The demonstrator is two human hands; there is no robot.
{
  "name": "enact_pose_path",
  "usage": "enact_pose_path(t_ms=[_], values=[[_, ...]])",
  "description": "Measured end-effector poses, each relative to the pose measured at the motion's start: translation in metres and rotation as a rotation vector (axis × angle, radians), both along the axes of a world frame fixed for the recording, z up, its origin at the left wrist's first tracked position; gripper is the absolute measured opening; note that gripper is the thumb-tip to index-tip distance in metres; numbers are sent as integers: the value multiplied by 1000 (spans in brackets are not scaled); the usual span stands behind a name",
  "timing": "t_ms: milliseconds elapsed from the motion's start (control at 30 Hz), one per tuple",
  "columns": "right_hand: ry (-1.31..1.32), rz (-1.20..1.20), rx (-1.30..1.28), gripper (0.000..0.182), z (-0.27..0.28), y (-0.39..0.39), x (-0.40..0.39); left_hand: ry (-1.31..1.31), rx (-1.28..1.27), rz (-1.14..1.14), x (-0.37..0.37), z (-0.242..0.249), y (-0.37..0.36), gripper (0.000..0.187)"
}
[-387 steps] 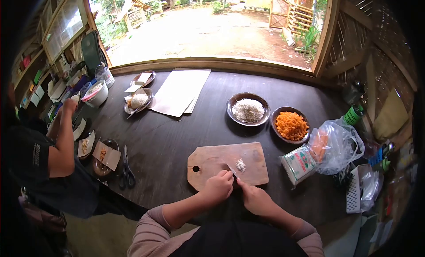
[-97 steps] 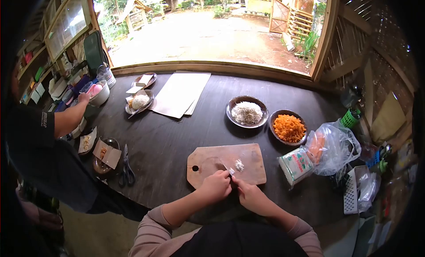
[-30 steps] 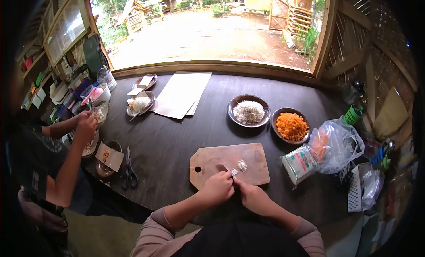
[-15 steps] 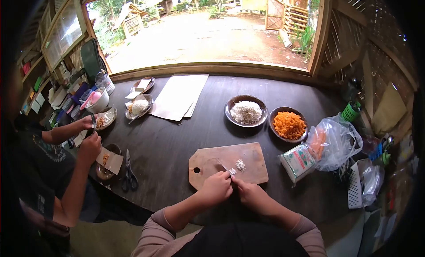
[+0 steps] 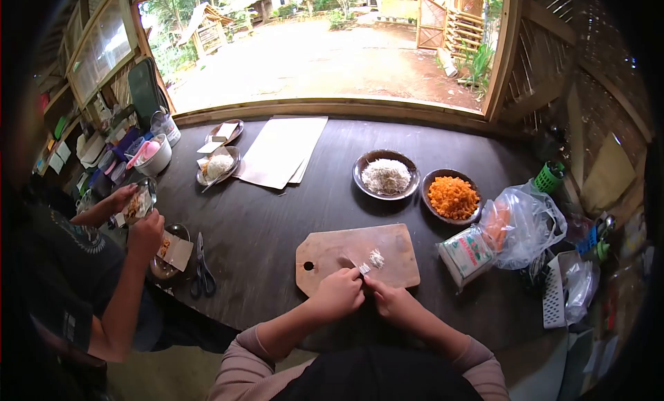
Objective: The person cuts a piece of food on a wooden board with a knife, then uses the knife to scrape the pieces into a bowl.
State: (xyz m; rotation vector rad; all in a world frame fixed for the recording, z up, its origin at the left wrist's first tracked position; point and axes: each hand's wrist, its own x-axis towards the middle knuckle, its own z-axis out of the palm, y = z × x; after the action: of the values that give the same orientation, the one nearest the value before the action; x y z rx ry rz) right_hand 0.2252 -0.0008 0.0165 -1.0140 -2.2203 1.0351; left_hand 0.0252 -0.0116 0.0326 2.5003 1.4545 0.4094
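Both my hands meet at the near edge of a wooden cutting board (image 5: 315, 247). My right hand (image 5: 391, 301) is closed around what looks like a small knife (image 5: 348, 261), its dark blade pointing up and left over the board. Beside it, my left hand (image 5: 337, 292) is closed, fingertips against the knife; whatever it pinches is hidden. White shreds (image 5: 364, 268) lie by the fingertips, and a small pile of chopped white bits (image 5: 376, 258) rests on the board just beyond.
Beyond the board stand a bowl of white shreds (image 5: 386, 176) and a bowl of chopped orange pieces (image 5: 453, 198). A printed packet (image 5: 465, 256) and plastic bag (image 5: 522, 225) sit right. Scissors (image 5: 201, 266) and paper sheets (image 5: 280, 152) lie left. Another person's hands (image 5: 145, 233) hold a plate.
The person at the left has lifted a plate of food off the table and tilted it toward themselves. My own hands have hardly moved.
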Motion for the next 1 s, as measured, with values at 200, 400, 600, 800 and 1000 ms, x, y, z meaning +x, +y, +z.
enact_pose_path(t_ms=[200, 400, 600, 800, 1000], values=[[28, 16, -40, 43, 7, -7, 12, 15, -20, 7, -1, 1, -2, 24], [7, 13, 114, 43, -11, 0, -3, 10, 98, -7, 0, -4, -1, 20], [-151, 16, -116, 44, 16, -7, 14, -4, 28, 0, -2, -4, 0, 23], [-62, 35, 4, 49, -7, -4, 7, -18, 14, -1, -1, -5, -1, 22], [-163, 46, -44, 49, 17, -8, 8, -1, -21, 4, -1, 1, 0, 22]])
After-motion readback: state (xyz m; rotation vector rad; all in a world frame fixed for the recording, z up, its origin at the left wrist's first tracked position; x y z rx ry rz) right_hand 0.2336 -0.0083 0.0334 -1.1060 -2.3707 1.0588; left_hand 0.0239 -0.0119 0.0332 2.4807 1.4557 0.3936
